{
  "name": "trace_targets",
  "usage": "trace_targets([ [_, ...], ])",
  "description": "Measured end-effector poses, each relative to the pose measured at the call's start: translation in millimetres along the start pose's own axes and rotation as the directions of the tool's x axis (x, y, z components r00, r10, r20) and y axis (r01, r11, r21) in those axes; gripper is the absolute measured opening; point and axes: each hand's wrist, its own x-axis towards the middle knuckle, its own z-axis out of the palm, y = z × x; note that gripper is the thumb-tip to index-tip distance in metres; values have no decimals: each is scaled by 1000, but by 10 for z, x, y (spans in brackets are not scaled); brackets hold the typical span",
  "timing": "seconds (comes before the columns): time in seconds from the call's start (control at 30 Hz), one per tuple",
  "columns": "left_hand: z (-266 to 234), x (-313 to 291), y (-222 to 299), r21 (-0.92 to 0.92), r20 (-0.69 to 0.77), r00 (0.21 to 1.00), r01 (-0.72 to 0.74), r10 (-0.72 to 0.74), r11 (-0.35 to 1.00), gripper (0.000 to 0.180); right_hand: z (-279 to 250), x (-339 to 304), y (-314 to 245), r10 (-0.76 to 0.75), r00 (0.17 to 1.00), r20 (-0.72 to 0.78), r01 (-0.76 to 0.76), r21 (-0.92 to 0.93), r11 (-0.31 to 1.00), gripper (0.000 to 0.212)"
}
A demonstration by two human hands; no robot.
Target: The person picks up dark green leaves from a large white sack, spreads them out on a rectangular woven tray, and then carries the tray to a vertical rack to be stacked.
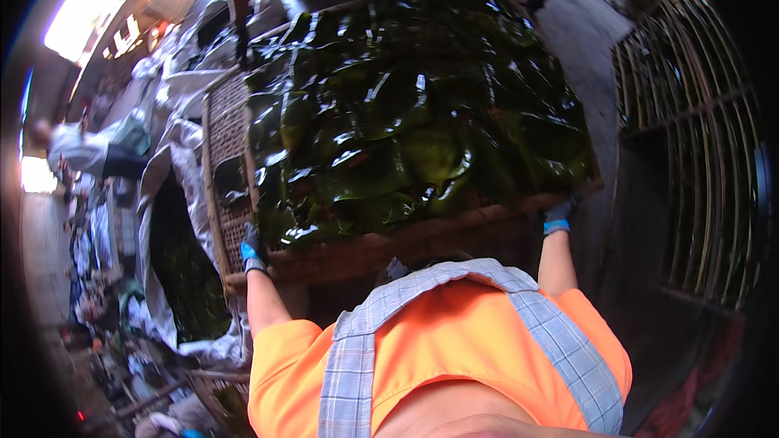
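A wide wooden-framed drying tray [422,235] lies level in front of me, its bed covered with glossy, wet-looking dark green leaves or sheets [430,154]. Both of my hands wear dark gloves with blue cuffs. At the tray's near left corner, my left hand [252,245] is closed around the frame. My right hand [559,216] grips the near edge by the right corner, its fingers partly hidden in shadow. Along the left side, a woven lattice panel [229,126] shows beside the leaves.
Left of the tray stands a large pale sheet-lined container [162,219] with green matter inside. A slatted rack [690,122] rises on the right. Another person [89,150] is at the far left, near cluttered goods. A dark post [242,8] stands at the tray's far left.
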Motion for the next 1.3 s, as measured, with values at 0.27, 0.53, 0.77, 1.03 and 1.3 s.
trace_targets([
  [0.27, 109, -274, 220, 133, -327, 911, 306, -249, 943, 74, -266, 410, -126, 17, 999, 39, -11, -159, 987, 67],
  [0.53, 257, -412, 723, 62, 111, 975, -198, 190, 978, 65, -626, 217, -50, -94, 995, -29, 85, -241, 967, 71],
  [0.77, 456, -10, 1399, 686, 347, 764, -602, 544, 408, 17, -1080, -564, 43, -160, 982, -98, 142, -169, 975, 75],
  [1.03, 305, 711, 1485, 461, 358, 474, -839, 804, 289, 19, -815, -874, 644, -167, 905, -392, 154, -66, 986, 80],
  [1.3, 482, 671, 1617, 479, 404, 700, -710, 589, 516, 22, -727, -1069, 748, -96, 812, -575, 109, -12, 994, 85],
])
